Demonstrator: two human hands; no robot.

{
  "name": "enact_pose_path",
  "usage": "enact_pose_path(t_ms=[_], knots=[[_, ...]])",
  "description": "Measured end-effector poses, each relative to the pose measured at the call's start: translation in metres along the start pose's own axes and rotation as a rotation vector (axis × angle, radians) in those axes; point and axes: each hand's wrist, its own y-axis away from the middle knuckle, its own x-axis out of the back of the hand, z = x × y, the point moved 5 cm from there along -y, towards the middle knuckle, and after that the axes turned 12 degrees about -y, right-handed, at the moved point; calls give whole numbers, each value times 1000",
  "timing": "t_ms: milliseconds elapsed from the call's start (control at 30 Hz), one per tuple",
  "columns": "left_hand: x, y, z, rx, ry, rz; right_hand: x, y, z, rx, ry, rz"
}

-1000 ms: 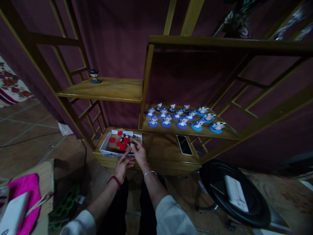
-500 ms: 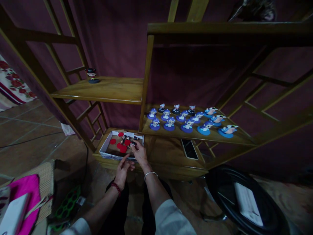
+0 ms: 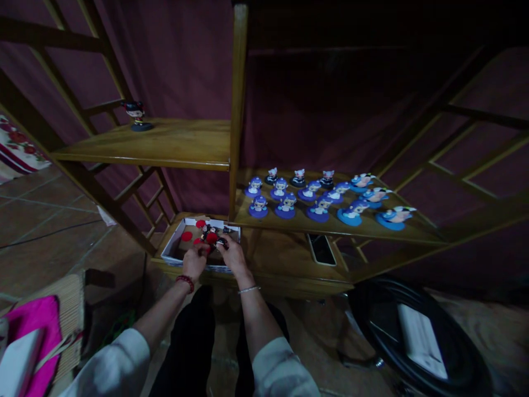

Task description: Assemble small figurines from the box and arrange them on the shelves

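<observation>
A shallow cardboard box (image 3: 173, 256) on the lowest shelf holds several red discs (image 3: 187, 236) and small dark-haired figurines (image 3: 211, 228). My right hand (image 3: 233, 256) reaches over its front right part, thumb and fingers pinching a small black-and-white figurine (image 3: 222, 242). Beside it, my left hand (image 3: 194, 261) is over the front wall, its fingertips closed at a red disc near the figurine. The fingers partly cover that disc.
Rows of purple, blue and black-based figurines (image 3: 285, 205) stand on the middle shelf (image 3: 289, 223). One dark-haired figurine (image 3: 136, 114) stands on the upper left shelf (image 3: 185, 140). A phone (image 3: 321, 250) lies right of the box; a black round stool (image 3: 380, 331) holds a white box (image 3: 421, 341).
My left hand has moved from in front of the box to over it, and its spread fingers have closed at a red disc. My right hand keeps the figurine. The view has shifted slightly.
</observation>
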Motion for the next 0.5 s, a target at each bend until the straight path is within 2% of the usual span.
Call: enact_pose_path(t_ms=[167,267,500], knots=[[-1,-20,-6,18,-391,-145,-1,-3,5,-57,37,-5],[-11,-31,-10,-54,-524,-275,-2,-5,6,-71,54,-6],[-32,-45,-12,-159,-615,-395,-2,-5,7,-88,89,-4]])
